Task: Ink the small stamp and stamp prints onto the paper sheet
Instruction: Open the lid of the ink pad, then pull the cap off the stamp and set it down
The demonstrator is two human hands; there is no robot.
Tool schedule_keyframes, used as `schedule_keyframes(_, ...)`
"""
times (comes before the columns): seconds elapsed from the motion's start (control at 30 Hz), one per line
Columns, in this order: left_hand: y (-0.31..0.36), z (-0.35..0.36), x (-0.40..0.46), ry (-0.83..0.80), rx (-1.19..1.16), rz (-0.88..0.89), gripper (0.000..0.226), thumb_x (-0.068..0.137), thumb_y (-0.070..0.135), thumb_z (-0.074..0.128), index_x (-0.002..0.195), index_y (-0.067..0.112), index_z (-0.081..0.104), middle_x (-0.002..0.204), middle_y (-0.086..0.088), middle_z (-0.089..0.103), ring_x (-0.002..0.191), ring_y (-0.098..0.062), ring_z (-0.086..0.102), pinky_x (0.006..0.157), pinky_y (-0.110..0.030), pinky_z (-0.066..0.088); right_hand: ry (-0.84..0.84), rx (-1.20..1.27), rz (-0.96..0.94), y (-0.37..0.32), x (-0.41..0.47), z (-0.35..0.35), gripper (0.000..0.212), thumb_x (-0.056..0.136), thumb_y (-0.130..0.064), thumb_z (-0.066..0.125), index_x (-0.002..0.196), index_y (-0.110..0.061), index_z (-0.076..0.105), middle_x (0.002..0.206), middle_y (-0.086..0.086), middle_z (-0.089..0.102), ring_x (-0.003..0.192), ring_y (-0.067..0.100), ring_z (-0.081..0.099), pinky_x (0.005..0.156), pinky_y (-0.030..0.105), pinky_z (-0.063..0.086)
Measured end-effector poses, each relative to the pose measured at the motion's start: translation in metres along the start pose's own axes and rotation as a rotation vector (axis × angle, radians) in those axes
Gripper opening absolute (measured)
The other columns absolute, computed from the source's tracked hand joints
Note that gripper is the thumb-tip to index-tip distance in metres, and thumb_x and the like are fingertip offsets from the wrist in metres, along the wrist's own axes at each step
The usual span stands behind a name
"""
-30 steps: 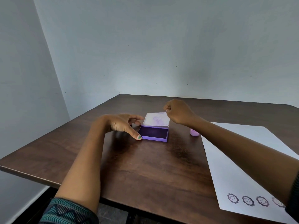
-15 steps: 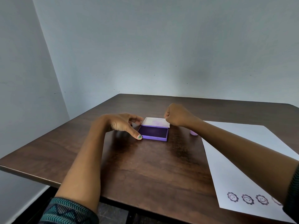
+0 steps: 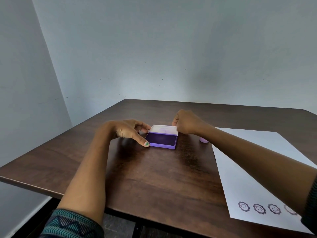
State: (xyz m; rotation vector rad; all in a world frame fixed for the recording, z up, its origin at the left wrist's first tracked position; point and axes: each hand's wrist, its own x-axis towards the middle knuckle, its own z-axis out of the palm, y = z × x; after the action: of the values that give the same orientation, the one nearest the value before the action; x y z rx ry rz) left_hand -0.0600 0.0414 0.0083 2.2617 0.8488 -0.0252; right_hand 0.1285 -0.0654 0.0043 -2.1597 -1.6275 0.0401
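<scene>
A purple ink pad [image 3: 161, 140] lies open in the middle of the table, its dark inked face up. Its white lid [image 3: 163, 130] is folded back behind it. My left hand [image 3: 130, 131] grips the pad's left side, thumb at the near corner and fingers at the far corner. My right hand [image 3: 187, 124] is closed on the lid's far right corner. The small lilac stamp [image 3: 203, 140] stands on the table right of the pad, partly hidden by my right forearm. The white paper sheet [image 3: 257, 152] lies at the right, with a row of flower-face prints [image 3: 259, 208] along its near edge.
The dark wooden table [image 3: 154, 177] stands in a corner between two pale walls. Its left edge runs diagonally and its near edge is close to me. My right forearm crosses over the paper's left part.
My right hand has tipped the lid back from nearly upright to low behind the pad, moving down with it. My left hand has stayed on the pad.
</scene>
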Motion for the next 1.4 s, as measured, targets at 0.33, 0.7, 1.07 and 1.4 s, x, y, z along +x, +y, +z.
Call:
schedule_keyframes(0.33,-0.001,0.0,0.002,0.038,-0.032,0.002,0.084,0.066,0.033,0.083,0.138,0.023,0.041,0.129,0.003,0.052,0.12,-0.016,0.046,0.107,-0.028,0.032,0.046,-0.019,-0.025,0.007,-0.006,-0.02,0.026,0.08,0.001,0.05,0.096,0.013,0.066,0.104,0.028,0.068,0.097,0.038,0.063,0.086,0.045,0.051)
schedule_keyframes(0.7,0.04,0.041,0.018,0.384,-0.059,0.285,0.051,0.084,0.041,0.064,0.129,0.022,0.051,0.117,0.004,0.055,0.103,-0.015,0.053,0.086,-0.026,0.038,-0.106,0.202,0.054,0.052,-0.047,-0.068,0.025,0.079,-0.028,0.07,0.086,-0.005,0.074,0.095,0.015,0.073,0.072,0.02,0.052,0.058,0.026,0.039)
schedule_keyframes(1.07,0.062,0.073,0.024,0.475,0.108,0.401,0.03,0.085,0.041,0.062,0.113,0.029,0.063,0.119,0.006,0.064,0.094,-0.008,0.056,0.093,-0.035,0.041,-0.032,0.169,0.005,0.059,-0.062,-0.045,0.011,0.071,-0.008,0.076,0.078,0.0,0.074,0.087,0.01,0.074,0.071,0.013,0.058,0.059,0.022,0.043)
schedule_keyframes(1.4,0.072,0.084,0.019,0.556,0.0,0.487,0.038,0.076,0.042,0.072,0.111,0.035,0.061,0.103,0.017,0.068,0.101,-0.004,0.062,0.103,-0.049,0.036,-0.095,1.054,0.162,0.072,-0.063,-0.053,0.024,0.078,0.006,0.067,0.102,0.004,0.068,0.089,0.011,0.072,0.07,0.011,0.071,0.062,0.016,0.058)
